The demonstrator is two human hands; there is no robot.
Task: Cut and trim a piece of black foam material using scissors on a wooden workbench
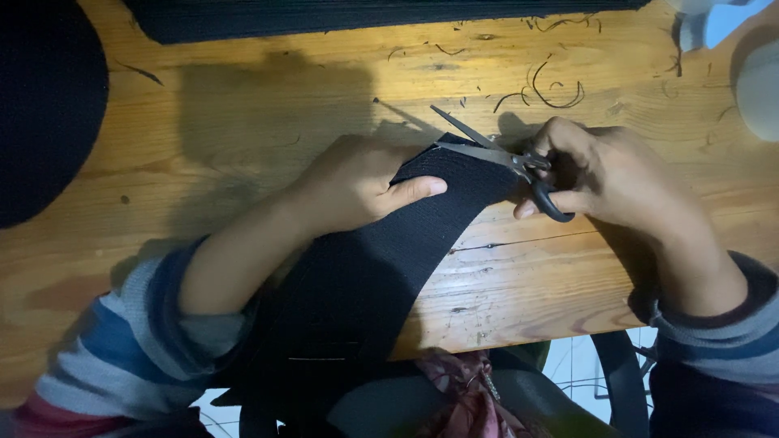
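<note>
Black woven fabric strip (381, 251), broad and ribbed, lies across the near edge of the wooden plank table (243, 105) and runs from the person's lap up to the middle of the tabletop, where its far end is lifted off the wood. Everything else is placed from this strip.

At the strip's upper left edge, the left hand (357, 182) is closed over the cloth, its thumb pressed flat on top and the other fingers tucked beneath, so the end is pinched and held up. At the strip's upper right corner, the right hand (600, 174) is curled around the black loop handles of a pair of steel-bladed scissors (503, 154). The blades stand parted in a narrow V, and the lower blade lies along the top edge of the strip; whether cloth sits between the blades cannot be told. Both forearms wear sleeves striped in grey and blue.

Beyond the strip's far end, thin dark thread clippings (556, 89) are scattered over the wood. Further back, along the far edge of the table, a long dark slab of stacked material (324, 16) lies flat. Well to the left of the strip, a large round black shape (40, 105) covers the table's corner; what it is cannot be told. Up and to the right of the strip, pale objects (730, 32) sit at the table's corner, too blurred to name. Below the strip's near end, patterned reddish cloth (462, 397) shows at the person's lap.
</note>
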